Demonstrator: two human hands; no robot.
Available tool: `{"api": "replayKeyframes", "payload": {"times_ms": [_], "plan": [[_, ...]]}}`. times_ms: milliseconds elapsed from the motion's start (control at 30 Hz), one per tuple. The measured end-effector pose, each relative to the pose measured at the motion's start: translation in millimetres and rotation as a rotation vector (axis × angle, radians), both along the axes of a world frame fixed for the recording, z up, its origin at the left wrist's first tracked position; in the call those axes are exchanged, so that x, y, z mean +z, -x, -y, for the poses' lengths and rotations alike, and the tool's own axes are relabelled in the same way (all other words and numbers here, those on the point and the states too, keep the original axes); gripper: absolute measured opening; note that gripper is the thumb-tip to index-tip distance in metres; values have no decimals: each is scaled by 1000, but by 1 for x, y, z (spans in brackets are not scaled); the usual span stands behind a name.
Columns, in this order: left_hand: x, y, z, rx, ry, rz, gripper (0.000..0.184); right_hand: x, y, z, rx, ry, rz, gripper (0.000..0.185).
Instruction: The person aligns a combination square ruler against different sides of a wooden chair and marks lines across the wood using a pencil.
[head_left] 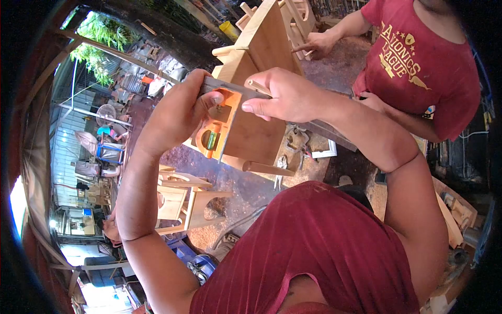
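Note:
My left hand point(175, 112) is closed round an orange tool point(234, 99) with a green vial and a thin metal edge. The tool lies against a long grey bar point(222, 83) that runs right beneath my right wrist. Pinched in my right hand point(290, 94) is a thin light wooden stick point(259, 88), close to the bar. Below both hands stands a light wooden piece of furniture point(256, 133) with round legs. How far my fingers wrap under the bar is hidden.
A co-worker in a red shirt point(418, 73) stands at the upper right, one hand point(321, 44) near wooden furniture. Metal clamps point(297, 140) and a white corner piece point(327, 150) lie beyond my torso. Another wooden piece point(201, 206) stands lower left.

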State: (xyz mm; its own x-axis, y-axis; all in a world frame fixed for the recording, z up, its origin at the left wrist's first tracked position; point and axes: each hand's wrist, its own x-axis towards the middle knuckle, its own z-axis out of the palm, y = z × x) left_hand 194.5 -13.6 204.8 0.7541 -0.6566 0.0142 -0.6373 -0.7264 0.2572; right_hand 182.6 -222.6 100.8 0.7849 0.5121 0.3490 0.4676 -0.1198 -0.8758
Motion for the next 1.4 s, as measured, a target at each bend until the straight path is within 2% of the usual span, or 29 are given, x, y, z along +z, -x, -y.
{"api": "replayKeyframes", "payload": {"times_ms": [567, 733, 833, 933, 1033, 1100, 1400], "plan": [[2, -5, 0, -22, 36, -3, 26, -1, -4, 2, 18, -29, -2, 24], [0, -10, 7, 9, 65, -74, 26, 1, -5, 6, -18, -14, 10, 26], [7, -7, 17, 22, -34, -65, 24, -2, -7, 9, -31, -22, 13, 29], [7, -14, 19, 7, -30, -99, 24, -7, -17, 11, -45, -47, 23, 30], [1, -25, 16, -16, 7, -102, 23, -17, -24, 15, 0, -61, 7, 28], [2, -28, 17, 0, 28, -100, 24, -22, -27, 19, 89, -160, -41, 27], [3, -26, 32, 8, 18, -93, 24, -26, -23, 25, 107, -231, -65, 28]]}}
